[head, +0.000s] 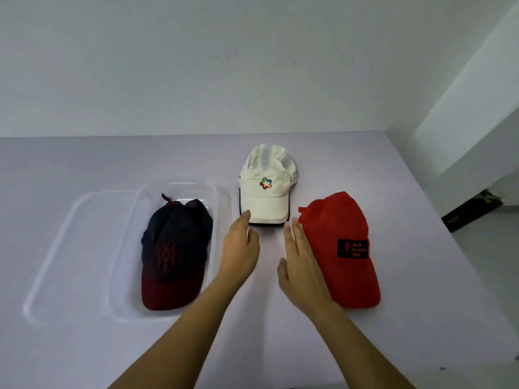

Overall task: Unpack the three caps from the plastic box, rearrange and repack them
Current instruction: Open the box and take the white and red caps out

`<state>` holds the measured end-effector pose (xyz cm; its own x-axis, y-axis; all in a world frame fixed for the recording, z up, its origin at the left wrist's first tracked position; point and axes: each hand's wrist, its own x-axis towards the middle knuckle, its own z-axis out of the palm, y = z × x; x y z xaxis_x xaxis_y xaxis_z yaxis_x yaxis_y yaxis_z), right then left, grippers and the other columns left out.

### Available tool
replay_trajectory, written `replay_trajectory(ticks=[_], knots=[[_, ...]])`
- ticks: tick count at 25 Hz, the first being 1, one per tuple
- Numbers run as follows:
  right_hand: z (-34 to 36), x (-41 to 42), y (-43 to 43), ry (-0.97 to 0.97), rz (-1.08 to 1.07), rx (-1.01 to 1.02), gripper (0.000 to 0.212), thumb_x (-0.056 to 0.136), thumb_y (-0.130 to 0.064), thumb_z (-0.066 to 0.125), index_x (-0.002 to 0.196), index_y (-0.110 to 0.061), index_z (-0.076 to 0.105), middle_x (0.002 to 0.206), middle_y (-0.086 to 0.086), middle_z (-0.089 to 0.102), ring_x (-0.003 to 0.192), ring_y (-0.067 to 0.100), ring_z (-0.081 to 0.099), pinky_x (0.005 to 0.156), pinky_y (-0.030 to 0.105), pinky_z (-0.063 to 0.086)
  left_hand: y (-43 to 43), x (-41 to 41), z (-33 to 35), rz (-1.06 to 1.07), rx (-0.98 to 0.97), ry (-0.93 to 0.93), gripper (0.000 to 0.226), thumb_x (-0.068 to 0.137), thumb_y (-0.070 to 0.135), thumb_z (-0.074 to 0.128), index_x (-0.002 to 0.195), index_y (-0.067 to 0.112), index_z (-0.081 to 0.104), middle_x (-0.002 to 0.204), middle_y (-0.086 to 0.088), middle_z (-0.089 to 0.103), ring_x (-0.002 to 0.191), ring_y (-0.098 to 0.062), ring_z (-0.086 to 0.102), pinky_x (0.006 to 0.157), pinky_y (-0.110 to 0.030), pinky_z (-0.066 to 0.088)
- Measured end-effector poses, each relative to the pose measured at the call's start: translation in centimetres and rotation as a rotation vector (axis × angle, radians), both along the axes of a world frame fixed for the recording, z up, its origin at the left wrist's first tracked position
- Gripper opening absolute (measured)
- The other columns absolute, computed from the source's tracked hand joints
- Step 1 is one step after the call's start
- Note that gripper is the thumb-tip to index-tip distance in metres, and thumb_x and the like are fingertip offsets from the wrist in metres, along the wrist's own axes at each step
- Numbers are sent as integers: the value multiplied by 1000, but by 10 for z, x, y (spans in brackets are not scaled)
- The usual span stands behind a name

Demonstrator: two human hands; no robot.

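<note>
Far left: clear lid (56,248) flat on the table (84,360), parked out of the way. Next, the plastic box (125,276) holds the navy cap (174,242), brim toward the person (last one out or first repacked, can't tell). Left hand (241,245) and right hand (300,265) are both slack with fingers extended, gripping nothing. They flank the white cap (264,192) at its brim, probably lining up a two-handed pickup. Red cap (342,248) lies on the table, just beside the right hand.

Navy cap (175,242), maroon brim; white cap (265,189), multicolour logo; red cap (341,248), black patch.
</note>
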<state>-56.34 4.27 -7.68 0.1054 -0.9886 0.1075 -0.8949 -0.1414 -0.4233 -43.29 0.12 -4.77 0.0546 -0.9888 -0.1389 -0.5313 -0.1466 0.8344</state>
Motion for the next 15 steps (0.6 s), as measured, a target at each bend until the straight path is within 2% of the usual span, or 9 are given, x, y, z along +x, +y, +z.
replay_trajectory(ticks=[2,4,7,9,11,13,15], knots=[[12,48,-7,-65,80,17,73,85,-4,52,147,-4,12,157,11,9,145,22,9,113,29,11,-1,49,9,86,-23,-6,44,97,13,37,140,8,39,145,-8,45,136,-26,40,113,-40,33],[18,90,-10,-136,180,64,69,91,-8,45,148,-10,6,158,5,1,146,16,2,115,23,7,0,96,14,186,-24,-11,43,96,14,37,139,9,42,142,-7,48,133,-26,43,113,-40,34],[20,155,-11,-154,314,171,64,94,-14,41,149,-15,7,159,2,2,146,16,8,115,24,17,7,166,11,322,36,-53,43,97,16,36,139,12,42,142,-7,49,132,-26,44,111,-37,35],[14,188,-13,-103,329,312,70,93,-13,45,149,-16,4,159,3,-6,146,22,5,115,29,21,14,194,8,331,147,-57,43,99,17,35,141,7,37,144,-12,45,132,-28,43,105,-31,35],[6,208,-20,-47,280,522,86,88,-5,53,149,-19,-7,157,7,-19,146,32,-1,116,38,23,20,205,2,271,290,-16,43,100,18,33,142,6,33,144,-14,44,130,-30,43,101,-31,36],[0,219,-23,-15,238,702,105,82,2,58,145,-25,-21,153,8,-30,144,39,0,112,43,31,25,211,-12,240,429,64,46,100,23,31,144,8,27,145,-15,41,131,-31,42,105,-36,35],[-8,225,-21,11,220,746,117,78,4,62,140,-30,-32,150,8,-36,142,42,9,104,41,42,27,214,-29,255,529,142,49,100,28,30,145,12,24,146,-15,40,132,-32,41,109,-40,34]])
